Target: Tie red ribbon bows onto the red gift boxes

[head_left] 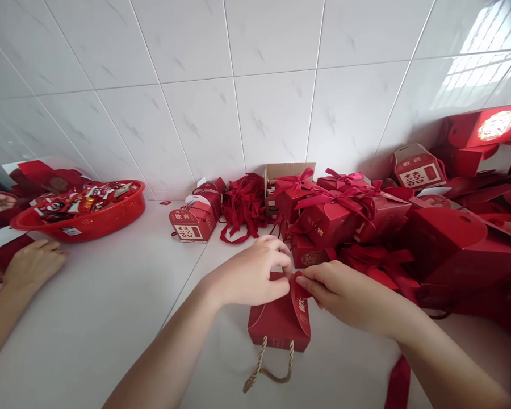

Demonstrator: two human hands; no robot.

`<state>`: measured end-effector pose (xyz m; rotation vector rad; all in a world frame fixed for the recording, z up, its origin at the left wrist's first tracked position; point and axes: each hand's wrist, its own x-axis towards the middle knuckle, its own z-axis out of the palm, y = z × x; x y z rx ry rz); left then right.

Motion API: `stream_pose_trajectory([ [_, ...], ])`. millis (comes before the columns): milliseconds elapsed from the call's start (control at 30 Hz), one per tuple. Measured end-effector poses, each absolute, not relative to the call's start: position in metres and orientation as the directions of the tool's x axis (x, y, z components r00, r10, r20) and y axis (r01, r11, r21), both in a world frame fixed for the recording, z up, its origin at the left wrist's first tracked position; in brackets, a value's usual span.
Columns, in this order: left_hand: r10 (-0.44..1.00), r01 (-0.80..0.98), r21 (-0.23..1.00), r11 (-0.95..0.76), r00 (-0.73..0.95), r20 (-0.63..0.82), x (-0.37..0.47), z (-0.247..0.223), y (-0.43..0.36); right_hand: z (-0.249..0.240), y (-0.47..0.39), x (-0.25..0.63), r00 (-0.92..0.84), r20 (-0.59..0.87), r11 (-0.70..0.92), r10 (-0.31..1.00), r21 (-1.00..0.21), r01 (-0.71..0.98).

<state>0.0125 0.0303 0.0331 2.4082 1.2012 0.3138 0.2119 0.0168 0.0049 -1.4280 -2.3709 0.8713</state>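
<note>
A red gift box (276, 324) with a twisted rope handle (260, 363) hanging toward me stands on the white table. Over its top left side is my left hand (259, 270), fingers curled and touching the closing flaps. My right hand (338, 289) pinches the red flap at the top right of the box between thumb and fingers. A dark red ribbon (398, 380) hangs below my right forearm; whether the hand also holds it is hidden.
Behind are ribboned red boxes (332, 218), loose red ribbons (244, 204) and a cardboard box (289, 169). More boxes pile up at right. At left, another person's hands (34, 264) are beside a red basket (106, 227) of sweets. A tiled wall rises behind.
</note>
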Motion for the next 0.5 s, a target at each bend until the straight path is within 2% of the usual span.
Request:
stream_pose_trajectory([
  [67, 0.813, 0.694, 0.488, -0.529, 0.580, 0.055, 0.012, 0.036, 0.030, 0.005, 0.018, 0.214, -0.461, -0.078, 0.324, 0.884, -0.610, 0.724],
  [167, 0.841, 0.666, 0.543, -0.512, 0.516, 0.161, 0.010, 0.042, 0.030, 0.006, 0.021, 0.212, -0.440, 0.056, 0.351, 0.896, -0.695, 0.627],
  [233, 0.847, 0.619, 0.590, -0.518, 0.468, 0.252, 0.010, 0.048, 0.027, 0.007, 0.023, 0.207, -0.470, 0.129, 0.363, 0.873, -0.815, 0.452],
  [300, 0.832, 0.567, 0.614, -0.549, 0.440, 0.337, 0.011, 0.054, 0.021, 0.008, 0.023, 0.201, -0.541, 0.143, 0.317, 0.828, -0.917, 0.243],
  [400, 0.822, 0.586, 0.577, -0.569, 0.419, 0.386, 0.012, 0.062, 0.004, 0.015, 0.022, 0.198, -0.589, 0.196, 0.257, 0.784, -0.966, 0.021],
  [500, 0.868, 0.731, 0.471, -0.494, 0.378, 0.323, 0.005, 0.061, -0.016, 0.029, 0.015, 0.208, -0.476, 0.296, 0.310, 0.828, -0.949, -0.052],
])
